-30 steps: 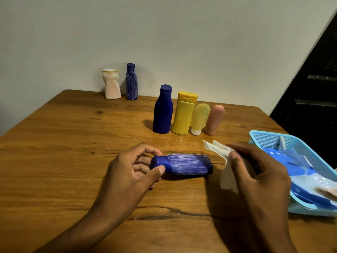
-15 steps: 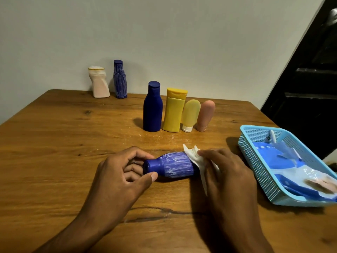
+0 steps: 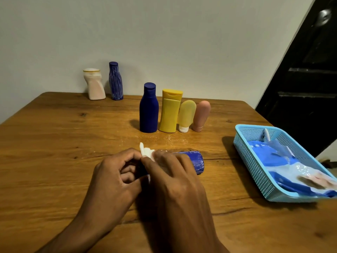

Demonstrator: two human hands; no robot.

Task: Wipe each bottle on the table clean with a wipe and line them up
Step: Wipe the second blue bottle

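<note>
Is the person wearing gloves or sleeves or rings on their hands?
No. The left hand and right hand are bare, with no gloves, rings or watch in view. Both forearms are bare too, with no sleeve showing down to the picture's bottom edge.

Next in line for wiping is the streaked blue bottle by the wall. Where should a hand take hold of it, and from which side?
Probably around the wide lower body of the streaked blue bottle, coming from its right or front. It stands upright, the pale squat bottle crowds its left, and the wall is close behind.
</note>
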